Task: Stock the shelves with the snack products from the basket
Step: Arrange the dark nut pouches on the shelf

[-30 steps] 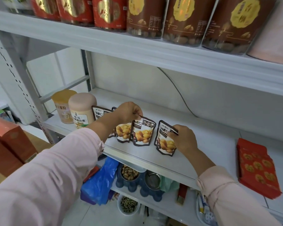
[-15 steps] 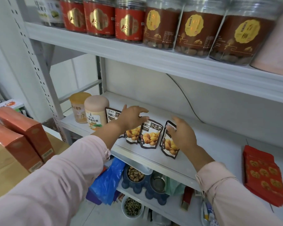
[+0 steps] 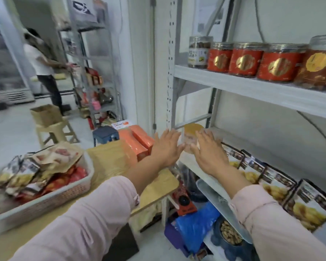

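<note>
our left sleeve: pale pink, reaching forward from low in the view, ending in the left hand (image 3: 167, 147), fingers spread flat, released and carrying nothing.
our right hand (image 3: 208, 150): also splayed open and empty, just beside the left, hovering over the front edge of the middle shelf (image 3: 191, 162).
basket (image 3: 51, 199): we see it off to our left on the brown tabletop, heaped with snack packets (image 3: 36, 170), well apart from both hands.
relation that matters: the packets lie left of and nearer to us than the hands; we judge the left hand the closer one for the next pick.
chestnut pouches (image 3: 282, 187): already lined along the shelf to our right.
yellow-lidded jar (image 3: 192, 134): just beyond our fingertips, blurred.
red-labelled jars (image 3: 247, 62): on the upper shelf, farthest.
</note>
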